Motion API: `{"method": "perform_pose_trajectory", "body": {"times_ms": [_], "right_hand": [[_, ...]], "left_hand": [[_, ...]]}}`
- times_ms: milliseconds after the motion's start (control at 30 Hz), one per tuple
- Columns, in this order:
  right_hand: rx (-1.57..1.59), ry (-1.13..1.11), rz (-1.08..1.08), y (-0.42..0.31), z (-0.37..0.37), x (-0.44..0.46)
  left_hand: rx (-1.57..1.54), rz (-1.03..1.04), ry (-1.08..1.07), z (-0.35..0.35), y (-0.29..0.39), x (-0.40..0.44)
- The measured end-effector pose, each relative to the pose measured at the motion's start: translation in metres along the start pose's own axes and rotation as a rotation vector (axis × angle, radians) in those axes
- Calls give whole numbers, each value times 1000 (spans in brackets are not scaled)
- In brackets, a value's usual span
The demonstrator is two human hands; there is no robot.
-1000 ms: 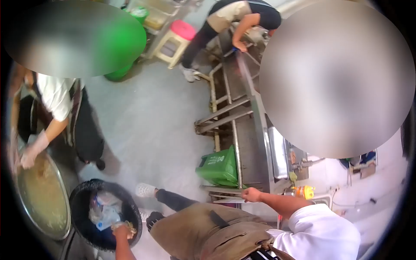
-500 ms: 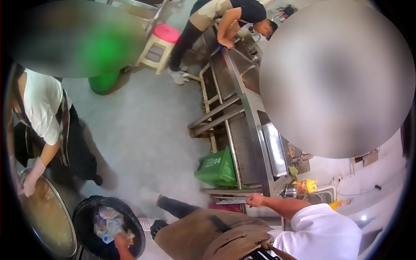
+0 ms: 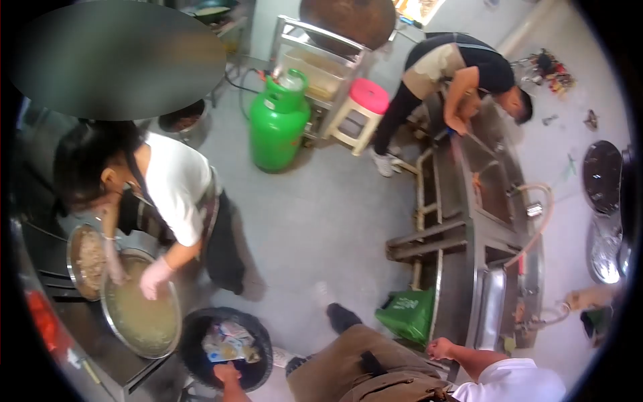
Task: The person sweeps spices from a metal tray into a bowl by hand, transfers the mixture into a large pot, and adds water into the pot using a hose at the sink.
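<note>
Left hand (image 3: 228,372) noted just beside rubbish (image 3: 229,340) in the black bin (image 3: 262,328), lower left, whose wide mouth presumably eases disposal; right hand (image 3: 440,348) well apart, near the green bin (image 3: 407,315), lower right; neither grip can be determined.

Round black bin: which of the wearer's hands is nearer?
Left: the left hand is at the round black bin; the right hand is away to the right, beyond the brown apron.

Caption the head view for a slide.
Kitchen scene: left hand over a black bin, a co-worker's gloved hands at a wide metal pan.
</note>
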State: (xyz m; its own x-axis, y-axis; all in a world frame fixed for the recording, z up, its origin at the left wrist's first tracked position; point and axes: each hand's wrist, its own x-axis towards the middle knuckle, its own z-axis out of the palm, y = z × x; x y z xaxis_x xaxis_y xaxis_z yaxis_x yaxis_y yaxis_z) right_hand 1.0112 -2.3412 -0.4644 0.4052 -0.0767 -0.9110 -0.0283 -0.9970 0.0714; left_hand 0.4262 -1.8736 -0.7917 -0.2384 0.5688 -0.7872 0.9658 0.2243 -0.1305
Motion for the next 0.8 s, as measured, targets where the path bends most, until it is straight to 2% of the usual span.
{"method": "perform_pose_trajectory", "body": {"times_ms": [33,67,100,133,167,233,267,300,367,433,467,500,533,567,600,633,667,733,800], "right_hand": [[-11,-24,-4,-21,-16,15],[54,-52,1,-44,-29,39],[116,-80,8,-67,-42,64],[173,-109,23,-87,-64,89],[182,-149,-23,-119,-87,109],[-302,-163,-402,-181,-137,171],[-212,-72,-385,-221,-157,180],[-120,20,-376,-271,-178,176],[-189,142,-568,-354,-212,206],[-458,222,-643,-473,-237,170],[-417,169,-766,-534,-239,135],[-371,115,-883,-595,-236,93],[-361,-23,-893,-656,-228,53],[-292,-11,-1195,-696,-211,26],[-88,-212,-1181,-740,-203,-26],[-10,-206,-1405,-773,-190,-46],[72,-201,-1621,-807,-176,-55],[-140,910,-964,-866,-104,-30],[-187,969,-1175,-935,-132,25]], "left_hand": [[317,116,-151,-18,11,-15],[235,186,314,4,14,-21],[-28,96,397,-9,41,-59],[-94,146,380,-35,72,-103],[-234,-31,293,-75,120,-159],[-231,-25,143,-76,163,-183],[165,300,142,-34,151,-146],[-410,-190,65,-63,208,-182],[-711,-132,-231,-127,287,-216],[-1084,59,-155,-187,373,-250],[-1042,146,-144,-228,412,-266],[-1154,194,-159,-257,450,-270],[-1384,298,-266,-306,498,-291],[-1579,320,-389,-320,534,-272],[-1695,339,-484,-362,574,-274],[-1849,421,-673,-380,610,-250],[-1884,487,-614,-404,646,-236],[-2005,726,-1155,-434,697,-188],[-2041,514,-1029,-478,746,-148]]}}
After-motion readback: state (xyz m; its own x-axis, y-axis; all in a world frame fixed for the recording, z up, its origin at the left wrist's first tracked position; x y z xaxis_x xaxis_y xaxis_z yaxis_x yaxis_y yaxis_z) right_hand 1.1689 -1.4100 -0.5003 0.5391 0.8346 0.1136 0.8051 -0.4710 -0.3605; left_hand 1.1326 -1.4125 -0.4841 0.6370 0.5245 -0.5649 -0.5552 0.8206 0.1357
